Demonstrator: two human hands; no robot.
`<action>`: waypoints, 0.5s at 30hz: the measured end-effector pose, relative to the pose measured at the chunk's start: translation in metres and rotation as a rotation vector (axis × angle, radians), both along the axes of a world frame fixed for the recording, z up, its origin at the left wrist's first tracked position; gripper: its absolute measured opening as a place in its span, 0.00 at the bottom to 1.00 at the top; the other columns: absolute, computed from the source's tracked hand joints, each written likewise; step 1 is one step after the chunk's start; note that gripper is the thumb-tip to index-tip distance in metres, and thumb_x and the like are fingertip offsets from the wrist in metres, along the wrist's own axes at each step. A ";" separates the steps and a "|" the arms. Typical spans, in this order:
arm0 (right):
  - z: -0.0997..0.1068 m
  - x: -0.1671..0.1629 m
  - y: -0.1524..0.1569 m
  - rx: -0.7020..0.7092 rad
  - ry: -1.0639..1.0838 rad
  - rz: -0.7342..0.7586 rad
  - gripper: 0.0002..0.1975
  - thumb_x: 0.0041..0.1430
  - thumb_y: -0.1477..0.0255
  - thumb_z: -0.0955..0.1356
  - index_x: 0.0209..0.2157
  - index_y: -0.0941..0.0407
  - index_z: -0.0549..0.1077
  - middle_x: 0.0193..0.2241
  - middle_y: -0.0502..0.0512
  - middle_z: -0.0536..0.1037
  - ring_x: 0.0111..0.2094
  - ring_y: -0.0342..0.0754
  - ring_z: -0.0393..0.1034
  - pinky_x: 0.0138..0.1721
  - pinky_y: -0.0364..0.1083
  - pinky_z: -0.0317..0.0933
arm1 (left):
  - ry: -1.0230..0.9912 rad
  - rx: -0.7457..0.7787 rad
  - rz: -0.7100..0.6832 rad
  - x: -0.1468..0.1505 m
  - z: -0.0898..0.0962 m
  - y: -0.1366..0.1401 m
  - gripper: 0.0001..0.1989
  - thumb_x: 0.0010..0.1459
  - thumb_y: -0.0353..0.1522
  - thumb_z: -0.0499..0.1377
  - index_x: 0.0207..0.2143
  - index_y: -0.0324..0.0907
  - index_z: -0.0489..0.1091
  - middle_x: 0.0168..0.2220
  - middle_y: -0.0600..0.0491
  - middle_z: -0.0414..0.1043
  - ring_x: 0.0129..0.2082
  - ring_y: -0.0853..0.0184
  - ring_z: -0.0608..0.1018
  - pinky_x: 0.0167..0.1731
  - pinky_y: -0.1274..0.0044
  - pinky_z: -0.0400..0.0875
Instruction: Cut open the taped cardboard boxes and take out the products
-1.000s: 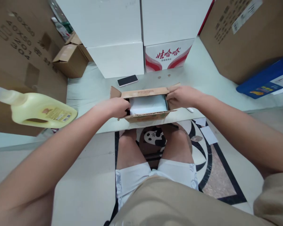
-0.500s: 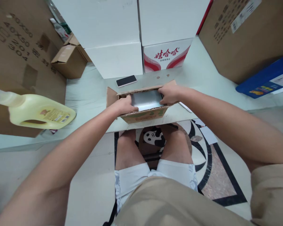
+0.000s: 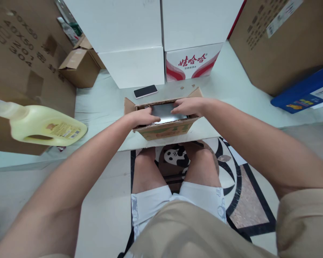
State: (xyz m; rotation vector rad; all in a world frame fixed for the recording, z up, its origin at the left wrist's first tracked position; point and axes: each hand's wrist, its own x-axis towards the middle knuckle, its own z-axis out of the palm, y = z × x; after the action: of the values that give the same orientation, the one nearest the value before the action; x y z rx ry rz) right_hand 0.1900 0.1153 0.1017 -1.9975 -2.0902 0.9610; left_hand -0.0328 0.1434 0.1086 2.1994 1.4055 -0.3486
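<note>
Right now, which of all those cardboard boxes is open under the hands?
The small brown cardboard box at the table edge: both hands press a grey packet into it. The others stand untouched.

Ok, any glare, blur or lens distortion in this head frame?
Head view: sharp centre, soft even light, a pale sheen on the grey glossy packet under the left hand and right hand; wide-angle bending swells the forearms and the yellow plastic jug at the edges.

Box (image 3: pixel 165 130): raw brown corrugated cardboard, matt. Item inside (image 3: pixel 164 111): smooth, grey, glossy sheen, looks like plastic film. Jug (image 3: pixel 43 126): pale yellow plastic, slight gloss, paper label. Phone (image 3: pixel 145 91): glossy black glass. Table (image 3: pixel 231 93): smooth, pale, matt.
</note>
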 end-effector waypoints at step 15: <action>0.001 -0.007 -0.009 -0.031 0.468 -0.431 0.14 0.54 0.64 0.73 0.42 0.56 0.77 0.44 0.61 0.81 0.40 0.52 0.74 0.40 0.48 0.69 | -0.224 -0.025 0.208 -0.011 0.003 -0.001 0.35 0.60 0.50 0.56 0.65 0.44 0.64 0.56 0.38 0.76 0.45 0.50 0.83 0.36 0.64 0.78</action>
State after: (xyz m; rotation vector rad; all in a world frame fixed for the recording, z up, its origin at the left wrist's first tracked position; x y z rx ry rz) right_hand 0.1826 0.1066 0.1028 -1.8846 -1.3447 1.2194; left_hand -0.0438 0.1423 0.1111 1.9793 1.4771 -0.0443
